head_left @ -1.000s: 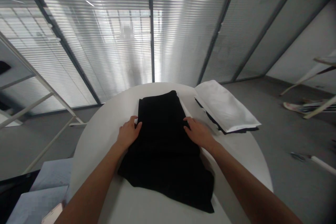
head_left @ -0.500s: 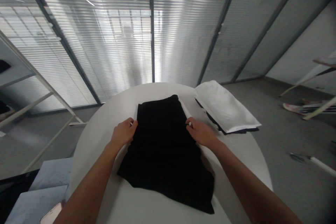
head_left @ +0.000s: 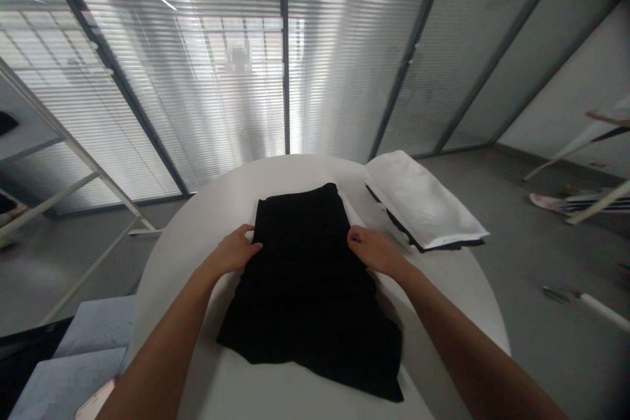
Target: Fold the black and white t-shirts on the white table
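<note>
A black cloth [head_left: 305, 282] lies flat mid-frame on the round white table [head_left: 197, 243]. The left hand [head_left: 235, 254] and right hand [head_left: 374, 252] pinch its side edges, fingers curled narrow. A white stack [head_left: 423, 203] sits right of centre

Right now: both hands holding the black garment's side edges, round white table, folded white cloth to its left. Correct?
No. The head view shows the folded white cloth right of the black garment, not left. Left hand and right hand do hold its side edges.
</note>
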The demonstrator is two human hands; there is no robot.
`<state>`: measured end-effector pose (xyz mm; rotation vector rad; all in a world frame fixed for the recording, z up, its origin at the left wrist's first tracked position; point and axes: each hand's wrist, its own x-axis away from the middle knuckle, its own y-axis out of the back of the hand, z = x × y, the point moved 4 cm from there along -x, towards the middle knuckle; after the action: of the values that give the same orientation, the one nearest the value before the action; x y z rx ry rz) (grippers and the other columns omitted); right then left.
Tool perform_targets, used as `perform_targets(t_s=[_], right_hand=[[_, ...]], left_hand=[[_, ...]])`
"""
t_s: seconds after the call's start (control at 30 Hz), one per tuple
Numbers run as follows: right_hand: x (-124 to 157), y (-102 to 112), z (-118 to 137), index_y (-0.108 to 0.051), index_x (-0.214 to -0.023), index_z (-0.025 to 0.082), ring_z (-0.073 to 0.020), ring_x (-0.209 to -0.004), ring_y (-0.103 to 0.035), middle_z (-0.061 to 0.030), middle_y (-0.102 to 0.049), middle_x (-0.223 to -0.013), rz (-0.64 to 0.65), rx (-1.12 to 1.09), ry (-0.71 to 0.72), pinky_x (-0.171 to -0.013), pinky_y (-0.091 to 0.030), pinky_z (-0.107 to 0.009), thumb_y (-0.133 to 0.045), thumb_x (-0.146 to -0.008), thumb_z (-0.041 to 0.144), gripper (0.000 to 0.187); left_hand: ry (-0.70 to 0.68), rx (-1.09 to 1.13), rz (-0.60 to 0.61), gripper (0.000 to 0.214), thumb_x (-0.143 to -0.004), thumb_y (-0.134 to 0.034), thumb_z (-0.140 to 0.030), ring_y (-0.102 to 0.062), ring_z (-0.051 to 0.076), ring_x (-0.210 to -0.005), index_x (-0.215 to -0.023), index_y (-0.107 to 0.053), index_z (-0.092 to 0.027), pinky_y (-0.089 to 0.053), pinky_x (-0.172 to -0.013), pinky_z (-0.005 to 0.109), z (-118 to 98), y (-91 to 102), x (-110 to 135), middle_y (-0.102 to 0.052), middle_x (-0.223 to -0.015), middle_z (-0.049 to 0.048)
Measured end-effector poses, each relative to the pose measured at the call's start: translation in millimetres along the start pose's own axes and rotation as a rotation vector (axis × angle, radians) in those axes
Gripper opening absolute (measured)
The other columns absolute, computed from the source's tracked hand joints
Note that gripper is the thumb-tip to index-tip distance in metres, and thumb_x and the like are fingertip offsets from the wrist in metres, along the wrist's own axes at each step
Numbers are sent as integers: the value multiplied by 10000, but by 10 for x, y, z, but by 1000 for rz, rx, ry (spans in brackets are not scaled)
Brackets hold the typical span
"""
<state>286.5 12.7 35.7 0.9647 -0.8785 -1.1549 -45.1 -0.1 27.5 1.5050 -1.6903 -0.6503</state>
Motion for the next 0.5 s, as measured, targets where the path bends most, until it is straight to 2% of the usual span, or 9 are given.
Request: perform_targets(t_s=[0.13,0.23,0.33,0.4,0.5], right_hand=[[-16,0,-5,-621,-953,199,-166,-805,-595,-40,-673,-892,-76,-8,-21,-689,-349,-251,-453,-864,209,190],[-19,-5,-18,-582,-1139,175,-180,-884,-596,-75,-654,-979,-153,-28,-35,-779,-381,-258,-466,-880,233,290],[-20,-20,-13,-534,-1284,183,-204,-989,-575,-105,-617,-1067,-193,11,15,-890,-377,-286,-481,-899,276,399],[-24,-40,-6,-554,-1289,210,-210,-1020,-565,-106,-602,-1092,-168,58,51,-932,-361,-300,-489,-895,264,403],[-37,-63,-3,-620,-1179,213,-181,-962,-580,-79,-613,-1056,-91,60,64,-897,-368,-275,-469,-864,178,351]], left_hand=[[19,-74,-70,497,-861,-505,-477,-679,227,-805,-1252,-552,-173,-469,-712,306,-32,-7,-6,-728,-860,78],[55,-149,-136,506,-899,-417,-527,-662,261,-955,-1236,-570,-181,-458,-803,341,-64,-51,-36,-716,-1020,117],[82,-200,-172,512,-899,-422,-523,-634,294,-1038,-1268,-550,-191,-443,-850,383,-72,-88,-61,-695,-1106,126],[79,-187,-156,484,-887,-467,-491,-642,289,-1020,-1266,-553,-203,-446,-846,380,-63,-98,-73,-702,-1096,115],[72,-116,-120,459,-861,-538,-429,-668,254,-941,-1255,-563,-194,-463,-807,340,-34,-78,-84,-721,-1038,100]])
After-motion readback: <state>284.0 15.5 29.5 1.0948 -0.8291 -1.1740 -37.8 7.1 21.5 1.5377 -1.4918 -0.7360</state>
